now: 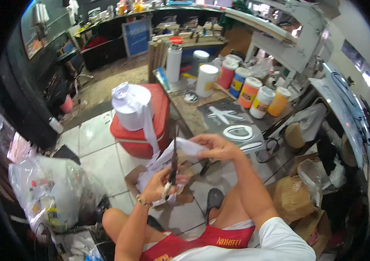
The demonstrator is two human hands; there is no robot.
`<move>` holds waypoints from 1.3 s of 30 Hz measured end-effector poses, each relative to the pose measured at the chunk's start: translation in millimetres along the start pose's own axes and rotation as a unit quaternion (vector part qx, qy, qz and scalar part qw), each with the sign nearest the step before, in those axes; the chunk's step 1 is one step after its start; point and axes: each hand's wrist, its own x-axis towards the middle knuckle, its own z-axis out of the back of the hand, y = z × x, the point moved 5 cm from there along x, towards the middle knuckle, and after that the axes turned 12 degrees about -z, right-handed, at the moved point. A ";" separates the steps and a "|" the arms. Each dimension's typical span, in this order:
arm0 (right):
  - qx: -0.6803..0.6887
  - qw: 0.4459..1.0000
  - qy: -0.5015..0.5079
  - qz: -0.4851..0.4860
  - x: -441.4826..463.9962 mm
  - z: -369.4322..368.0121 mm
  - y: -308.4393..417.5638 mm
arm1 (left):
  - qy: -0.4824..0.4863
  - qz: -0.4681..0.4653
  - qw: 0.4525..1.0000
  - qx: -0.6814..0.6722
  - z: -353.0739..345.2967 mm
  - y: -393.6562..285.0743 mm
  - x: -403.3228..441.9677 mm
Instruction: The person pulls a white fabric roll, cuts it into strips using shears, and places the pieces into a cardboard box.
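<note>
My left hand [161, 187] is wrapped round a pair of scissors [174, 163], whose dark blades point up and away from me. Pinched in my right hand [217, 147] is the end of a white fabric strip [188, 146], stretched beside the blades. I cannot tell whether the blades touch the cloth. The strip runs back to a large white fabric roll [132, 114] on top of a red cooler box [161, 102]. Below my hands, a cardboard box [133, 177] on the floor holds more white cloth, partly hidden by my left hand.
To the right stands a low table [182, 106] with several paint tubs [250, 92] and a dark sheet with white shapes [233, 124]. A clear plastic bag [47, 187] bulges at the left. Cardboard and plastic-wrapped items [296, 198] crowd the right side.
</note>
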 end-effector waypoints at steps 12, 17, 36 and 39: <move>-0.083 0.994 -0.062 -0.036 12.4 -8.4 -12.2 | 0.001 0.065 0.997 -0.042 -11.4 12.0 -0.2; -0.071 0.994 -0.029 -0.078 11.0 -16.8 -6.6 | 0.036 0.017 0.999 0.028 -13.5 6.5 -0.5; 0.131 0.990 0.047 -0.012 28.4 -34.8 10.2 | 0.043 0.063 0.994 -0.080 -3.9 14.1 1.2; 0.104 0.994 0.040 -0.016 36.6 -38.3 -8.3 | 0.029 -0.005 0.993 -0.111 -7.5 9.2 4.2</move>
